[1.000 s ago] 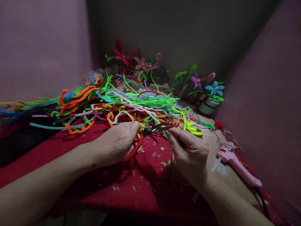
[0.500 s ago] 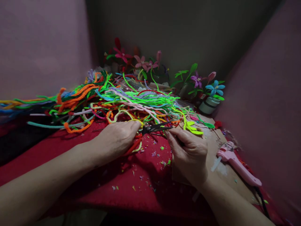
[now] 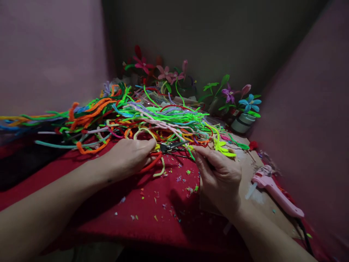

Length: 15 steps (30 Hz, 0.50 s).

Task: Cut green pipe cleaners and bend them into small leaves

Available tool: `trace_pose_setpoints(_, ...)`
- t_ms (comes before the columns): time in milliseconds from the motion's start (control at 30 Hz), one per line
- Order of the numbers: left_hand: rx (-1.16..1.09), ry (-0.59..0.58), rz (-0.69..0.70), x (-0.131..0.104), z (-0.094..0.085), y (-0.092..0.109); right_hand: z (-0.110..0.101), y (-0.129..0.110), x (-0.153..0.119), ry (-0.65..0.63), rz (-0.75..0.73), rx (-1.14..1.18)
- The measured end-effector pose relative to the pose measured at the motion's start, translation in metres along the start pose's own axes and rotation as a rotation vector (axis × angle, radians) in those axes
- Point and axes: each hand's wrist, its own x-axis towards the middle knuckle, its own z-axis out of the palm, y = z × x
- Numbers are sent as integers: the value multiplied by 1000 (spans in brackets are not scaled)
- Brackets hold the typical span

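Note:
My left hand (image 3: pixel 128 158) grips small black scissors (image 3: pixel 171 146), whose blades point right and are closed. Red and yellow pipe cleaner loops (image 3: pixel 155 165) lie under this hand on the red cloth (image 3: pixel 152 203). My right hand (image 3: pixel 219 174) pinches the end of a thin yellow-green pipe cleaner (image 3: pixel 191 148) right at the scissor tips. Both hands sit at the near edge of a big tangled pile of coloured pipe cleaners (image 3: pixel 152 116).
A pink glue gun (image 3: pixel 275 193) lies on a cardboard sheet (image 3: pixel 253 163) at the right. Pipe-cleaner flowers stand in a white pot (image 3: pixel 242 123), with more flowers (image 3: pixel 163 72) at the back. Small cut scraps (image 3: pixel 188 189) dot the cloth. Pink walls close in on both sides.
The scissor blades were open and have closed. My left hand has drawn back a little to the left. A yellow piece now lies loose on the cloth below the scissors.

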Motion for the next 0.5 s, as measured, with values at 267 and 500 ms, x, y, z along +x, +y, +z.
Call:
trace_pose_setpoints(267, -822, 172, -49, 7, -14, 24, 0, -4, 3, -23, -131, -69)
trace_pose_setpoints(500, -1422, -8, -209, 8, -32, 67, 2, -4, 1, -92, -260, -221)
